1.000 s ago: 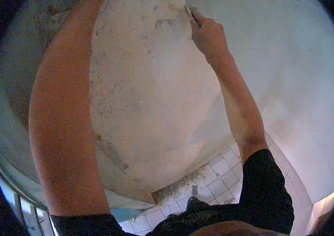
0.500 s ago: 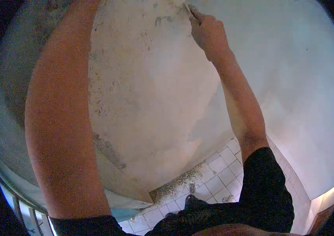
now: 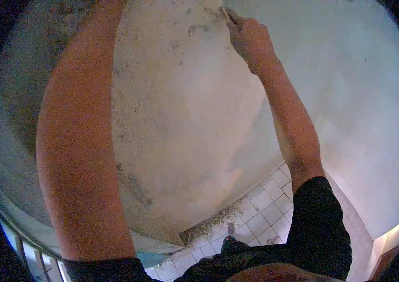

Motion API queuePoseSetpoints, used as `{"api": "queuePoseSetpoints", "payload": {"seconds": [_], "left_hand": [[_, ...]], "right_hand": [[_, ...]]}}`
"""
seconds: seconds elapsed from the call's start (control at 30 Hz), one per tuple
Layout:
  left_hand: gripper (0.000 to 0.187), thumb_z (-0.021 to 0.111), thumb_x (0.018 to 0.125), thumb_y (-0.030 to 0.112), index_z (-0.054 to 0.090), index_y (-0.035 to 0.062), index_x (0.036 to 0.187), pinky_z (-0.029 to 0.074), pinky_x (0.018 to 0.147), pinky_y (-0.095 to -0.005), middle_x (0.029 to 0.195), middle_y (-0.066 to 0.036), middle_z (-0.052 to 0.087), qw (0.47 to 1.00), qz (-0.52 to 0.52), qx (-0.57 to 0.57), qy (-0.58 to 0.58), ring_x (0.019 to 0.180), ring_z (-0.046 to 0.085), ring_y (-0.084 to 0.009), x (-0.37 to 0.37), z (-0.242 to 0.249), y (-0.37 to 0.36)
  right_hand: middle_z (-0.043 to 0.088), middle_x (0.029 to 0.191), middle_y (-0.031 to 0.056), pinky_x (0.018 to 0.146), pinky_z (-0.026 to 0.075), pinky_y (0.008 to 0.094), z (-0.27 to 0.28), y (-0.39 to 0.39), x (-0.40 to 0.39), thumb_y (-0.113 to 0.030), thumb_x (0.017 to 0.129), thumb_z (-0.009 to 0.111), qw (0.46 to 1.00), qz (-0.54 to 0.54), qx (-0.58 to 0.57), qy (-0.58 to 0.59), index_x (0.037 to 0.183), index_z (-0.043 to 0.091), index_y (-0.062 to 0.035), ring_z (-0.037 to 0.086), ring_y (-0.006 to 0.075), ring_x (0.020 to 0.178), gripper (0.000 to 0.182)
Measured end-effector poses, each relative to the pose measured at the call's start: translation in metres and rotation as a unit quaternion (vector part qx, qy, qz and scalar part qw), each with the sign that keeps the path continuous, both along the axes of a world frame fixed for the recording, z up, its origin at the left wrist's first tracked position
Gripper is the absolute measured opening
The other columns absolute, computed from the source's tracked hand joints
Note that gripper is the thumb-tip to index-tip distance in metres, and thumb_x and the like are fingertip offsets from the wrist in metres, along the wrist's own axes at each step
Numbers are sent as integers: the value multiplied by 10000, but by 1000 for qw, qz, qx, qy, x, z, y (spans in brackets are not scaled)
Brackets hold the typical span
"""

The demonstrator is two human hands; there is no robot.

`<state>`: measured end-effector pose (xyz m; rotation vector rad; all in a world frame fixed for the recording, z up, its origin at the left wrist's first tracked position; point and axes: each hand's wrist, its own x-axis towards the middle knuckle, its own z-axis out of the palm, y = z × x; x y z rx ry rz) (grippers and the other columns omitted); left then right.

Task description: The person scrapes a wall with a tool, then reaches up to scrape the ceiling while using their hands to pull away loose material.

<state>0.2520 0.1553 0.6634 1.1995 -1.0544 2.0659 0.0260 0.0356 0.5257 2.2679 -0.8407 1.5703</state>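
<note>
My right hand (image 3: pixel 252 40) is up against the wall (image 3: pixel 185 122) near the top of the view, its fingers closed around a scraper (image 3: pixel 226 14). Only a thin, pale edge of this tool shows, pointing up and left at the wall; the rest is hidden by the hand. Dark, patchy stains mark the wall just left of the scraper. My left arm (image 3: pixel 79 141) reaches up along the left side, and its hand lies beyond the top edge, out of sight.
White floor tiles (image 3: pixel 260 214) lie below, with crumbled debris (image 3: pixel 213 220) along the foot of the wall. A smooth, pale wall (image 3: pixel 368 117) stands on the right. A ledge (image 3: pixel 154 242) juts out at lower left, near railing bars (image 3: pixel 39 258).
My left arm appears slightly farther right in the view. My right hand and the scraper have shifted only slightly, still at the same stained area.
</note>
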Motion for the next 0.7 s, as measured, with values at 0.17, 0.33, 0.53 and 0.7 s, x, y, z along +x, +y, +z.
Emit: {"api": "queuePoseSetpoints", "payload": {"seconds": [0.17,0.33,0.53,0.7], "left_hand": [[519,559,823,420,585,38,1173,248,1067,-509,1291,-140,514,996,3,41,74,1233,431,-316,-22,-8,17],[536,535,829,446,584,39,1175,237,1073,-508,1312,-135,499,995,-4,42,91,1243,419,-317,-15,-11,6],[589,510,832,487,546,62,1238,204,1087,-511,1355,-128,457,996,-14,45,72,1268,392,-305,-1,1,6],[579,534,818,476,557,56,1216,215,1082,-507,1352,-138,456,992,-11,19,122,1279,375,-296,-37,-22,28]], "right_hand": [[629,883,238,777,488,462,-10,9,-6,-313,918,459,998,1,40,44,1198,581,-133,604,423,816,355],[634,872,235,773,485,468,-11,12,-4,-290,914,478,999,-26,7,33,1192,581,-102,605,427,807,351],[632,882,237,786,482,474,5,2,7,-294,917,472,1000,-2,10,7,1200,581,-118,605,423,830,351],[633,860,232,770,486,479,-7,5,-2,-287,917,463,999,-13,-28,26,1216,572,-135,607,422,797,353]]}}
